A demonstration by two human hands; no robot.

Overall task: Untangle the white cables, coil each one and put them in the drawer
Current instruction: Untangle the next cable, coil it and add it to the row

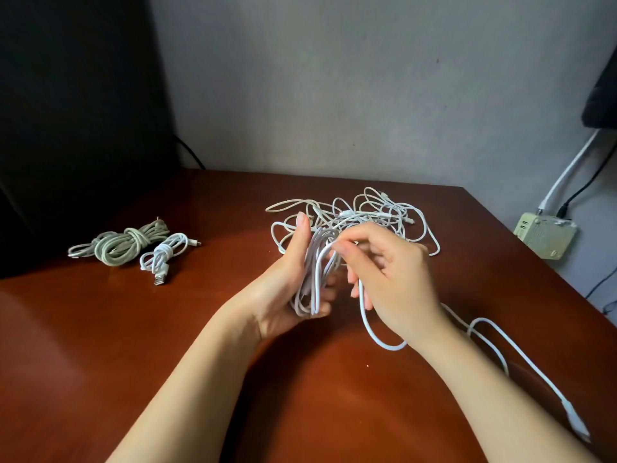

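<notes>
On the brown table (100,345): tangled white cables (377,208), far centre. Just before them, left hand (283,289) curled round a part-wound coil (317,252); right hand (397,275) pinching its loose strand (367,324), which trails right. Two tied bundles (123,245) lie well apart, at left.

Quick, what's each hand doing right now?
Left hand: holds the half-wound white coil.
Right hand: pinches the same cable's loose strand.

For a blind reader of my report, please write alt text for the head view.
The left hand holds a half-wound coil of thin white cable while the right hand pinches its next loop, above a reddish-brown wooden table. A tangled pile of white cables lies behind; two tied cable bundles lie left.
</notes>
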